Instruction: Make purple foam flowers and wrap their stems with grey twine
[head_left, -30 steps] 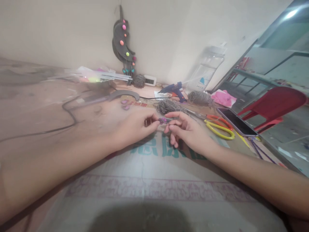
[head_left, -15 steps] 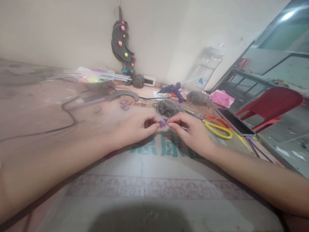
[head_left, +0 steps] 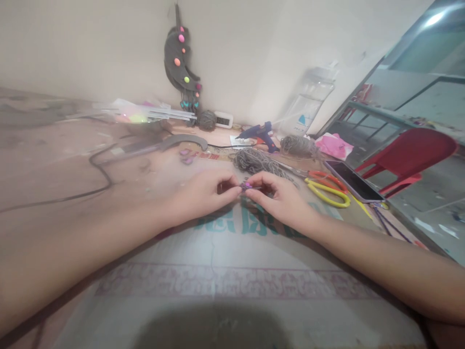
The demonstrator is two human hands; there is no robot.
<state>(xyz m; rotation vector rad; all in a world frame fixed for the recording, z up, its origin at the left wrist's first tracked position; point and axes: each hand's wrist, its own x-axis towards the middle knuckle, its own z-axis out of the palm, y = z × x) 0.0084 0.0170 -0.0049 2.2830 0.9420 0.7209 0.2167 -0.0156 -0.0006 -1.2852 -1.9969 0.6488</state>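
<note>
A small purple piece (head_left: 247, 186) is pinched between my two hands above the printed sheet (head_left: 218, 252). My left hand (head_left: 214, 191) holds its left side between thumb and forefinger. From the right, my right hand (head_left: 278, 194) closes thumb and fingers on the same piece, with a thin strand or tool showing between them, too small to name. Just behind the hands lies a tangle of grey yarn (head_left: 254, 162). Some small purple pieces (head_left: 187, 156) rest on the table to the left of it.
Yellow-handled scissors (head_left: 329, 192), orange-handled scissors (head_left: 329, 178) and a phone (head_left: 354, 182) lie at the right. A blue glue gun (head_left: 259, 133), a clear bottle (head_left: 307, 104) and grey hook-shaped piece (head_left: 187, 140) are behind. A black cable (head_left: 103, 169) crosses the left side.
My right hand has moved slightly left, closer to my left fingertips, and covers more of the purple piece. The view has shifted a little.
</note>
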